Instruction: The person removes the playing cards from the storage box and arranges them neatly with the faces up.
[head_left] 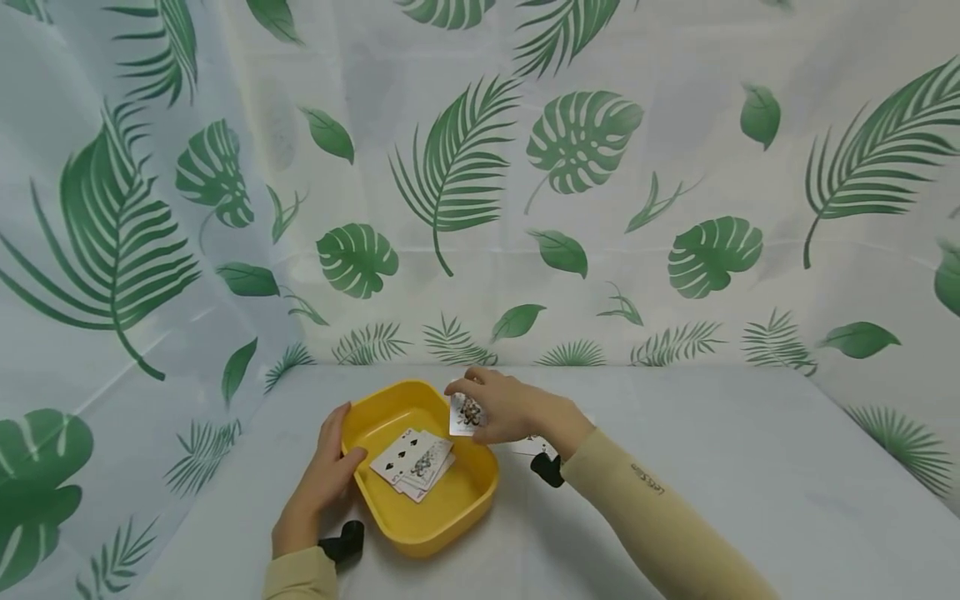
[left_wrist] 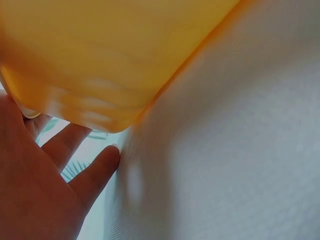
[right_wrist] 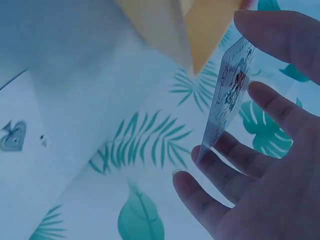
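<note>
A yellow plastic tray (head_left: 450,533) stands on the table, tilted in my view, with several playing cards (head_left: 405,454) lying overlapped inside; a spade card is on the left of the pile. My left hand (head_left: 326,471) grips the tray's left side, thumb over the rim and fingers along the outer wall (left_wrist: 100,60). Above the tray's right rim, my right hand (head_left: 506,408) pinches a joker card (head_left: 467,415) between thumb and fingers. In the right wrist view that joker card (right_wrist: 227,95) is seen nearly edge-on, clear of the tray.
Another playing card (head_left: 528,446) lies on the table right of the tray, partly hidden by my right wrist; its large spade (right_wrist: 14,136) shows in the right wrist view. A white table (head_left: 712,483) extends right. Leaf-printed sheeting (head_left: 480,208) hangs behind and at both sides.
</note>
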